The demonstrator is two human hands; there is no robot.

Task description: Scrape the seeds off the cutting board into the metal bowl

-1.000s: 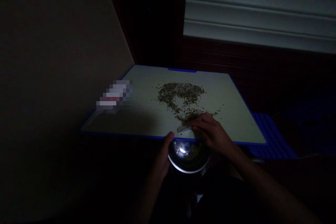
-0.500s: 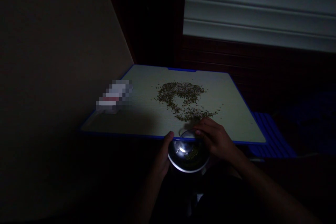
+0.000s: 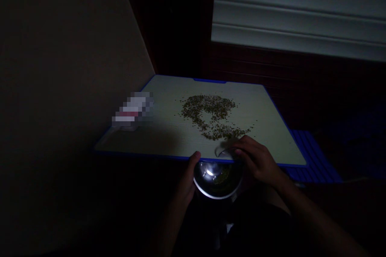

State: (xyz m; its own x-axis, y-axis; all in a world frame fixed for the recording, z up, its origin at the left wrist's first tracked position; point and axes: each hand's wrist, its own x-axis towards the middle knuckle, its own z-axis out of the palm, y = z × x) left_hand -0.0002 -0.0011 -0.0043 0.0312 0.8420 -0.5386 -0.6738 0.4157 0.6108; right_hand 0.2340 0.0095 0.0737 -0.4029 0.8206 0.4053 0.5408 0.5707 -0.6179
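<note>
With left hand (image 3: 187, 182), holds metal bowl (image 3: 217, 198) by its left side, just under the near edge of white board (image 3: 150, 128). Keeps to a raised thumb at the board's blue edge; cannot tell how far the other fingers wrap, too dark and partly hidden. With right hand (image 3: 261, 162), pinches a thin, curved, pale scraper (image 3: 224, 152) between thumb and fingertips, with fingers bent close together. Holds it low over the board near the front edge, above the right part of the bowl; cannot tell whether touching the surface.

On the board, see small dark seeds (image 3: 208, 106) in a broad patch near the middle, trailing down in a curve to a second, smaller patch just beyond the right hand. Also see greenish seeds inside the bowl, toward its right side.

At the board's left edge, note white box (image 3: 132, 109), blurred out. Beyond right edge, note blue slatted thing (image 3: 315, 158). Farther back, pale shutter (image 3: 295, 12) above dark wood.
</note>
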